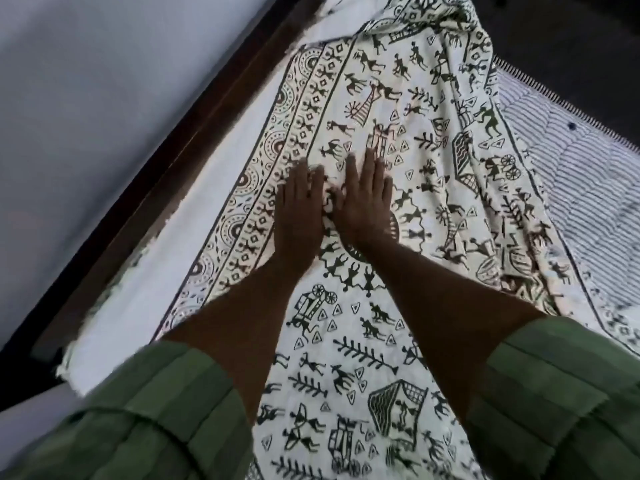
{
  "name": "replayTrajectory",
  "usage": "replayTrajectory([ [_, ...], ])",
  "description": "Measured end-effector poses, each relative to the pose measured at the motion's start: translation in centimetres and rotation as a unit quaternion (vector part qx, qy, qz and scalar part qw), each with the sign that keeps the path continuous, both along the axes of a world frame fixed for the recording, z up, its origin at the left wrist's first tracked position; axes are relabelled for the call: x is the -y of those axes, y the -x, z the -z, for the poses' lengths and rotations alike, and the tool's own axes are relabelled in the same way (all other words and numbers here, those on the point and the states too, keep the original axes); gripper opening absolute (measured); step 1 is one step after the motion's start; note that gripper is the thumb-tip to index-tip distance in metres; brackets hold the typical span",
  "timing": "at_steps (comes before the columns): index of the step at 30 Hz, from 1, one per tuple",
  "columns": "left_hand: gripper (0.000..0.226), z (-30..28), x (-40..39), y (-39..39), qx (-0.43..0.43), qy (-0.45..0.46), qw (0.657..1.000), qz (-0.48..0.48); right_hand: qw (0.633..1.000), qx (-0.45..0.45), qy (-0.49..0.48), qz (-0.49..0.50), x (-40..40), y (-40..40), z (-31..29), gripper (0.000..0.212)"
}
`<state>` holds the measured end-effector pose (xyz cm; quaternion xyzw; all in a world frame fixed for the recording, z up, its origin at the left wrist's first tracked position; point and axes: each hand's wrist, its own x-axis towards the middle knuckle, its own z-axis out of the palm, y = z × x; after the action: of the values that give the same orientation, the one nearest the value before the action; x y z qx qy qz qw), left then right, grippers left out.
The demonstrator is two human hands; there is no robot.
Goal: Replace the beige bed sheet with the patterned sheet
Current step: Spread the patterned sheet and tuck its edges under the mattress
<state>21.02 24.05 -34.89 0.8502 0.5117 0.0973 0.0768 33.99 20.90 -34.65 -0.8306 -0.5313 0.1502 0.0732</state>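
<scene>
I see my left hand and right hand lying flat, side by side, on the patterned sheet, fingers straight and close together, holding nothing. The sheet covers the middle of the mattress, smooth near me and bunched beyond my hands. The mattress's striped surface shows right of the sheet; its white edge and a dark bed frame lie left.

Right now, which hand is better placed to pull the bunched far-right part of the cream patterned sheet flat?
Probably the right hand: it lies flat on the cream patterned sheet, nearer the bunched folds over the striped mattress. The left hand rests nearer the dark wooden frame.
</scene>
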Motion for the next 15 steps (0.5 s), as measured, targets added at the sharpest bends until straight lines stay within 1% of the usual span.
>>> replayTrajectory([
  [4, 0.047, -0.2, 5.0, 2.1, 0.000, 0.024, 0.999, -0.025, 0.999, 0.006, 0.050, -0.013, 4.6, 2.9, -1.1, 0.071],
  [7, 0.048, -0.8, 8.4, 3.3, 0.001, 0.058, 0.998, -0.030, 0.998, -0.018, 0.054, -0.022, 8.3, 4.9, -3.0, 0.072],
  [8, 0.048, -1.1, 8.4, 3.4, -0.006, 0.069, 0.997, -0.028, 0.998, -0.012, 0.053, -0.024, 8.6, 5.2, -3.2, 0.068],
  [10, 0.044, -3.0, 12.1, 5.0, 0.005, 0.075, 0.997, -0.030, 0.998, 0.001, 0.047, -0.050, 12.0, 6.7, -4.9, 0.057],
  [11, 0.041, -3.4, 12.4, 5.1, 0.017, 0.096, 0.995, -0.016, 0.997, -0.010, 0.051, -0.049, 12.4, 6.7, -4.8, 0.053],
  [13, 0.036, -4.5, 14.7, 5.8, 0.022, 0.119, 0.993, -0.013, 0.996, -0.022, 0.069, -0.056, 14.4, 7.3, -5.4, 0.051],
  [15, 0.037, -5.1, 18.1, 7.5, 0.007, 0.135, 0.990, -0.025, 0.993, -0.018, 0.088, -0.081, 17.9, 8.7, -5.9, 0.049],
])
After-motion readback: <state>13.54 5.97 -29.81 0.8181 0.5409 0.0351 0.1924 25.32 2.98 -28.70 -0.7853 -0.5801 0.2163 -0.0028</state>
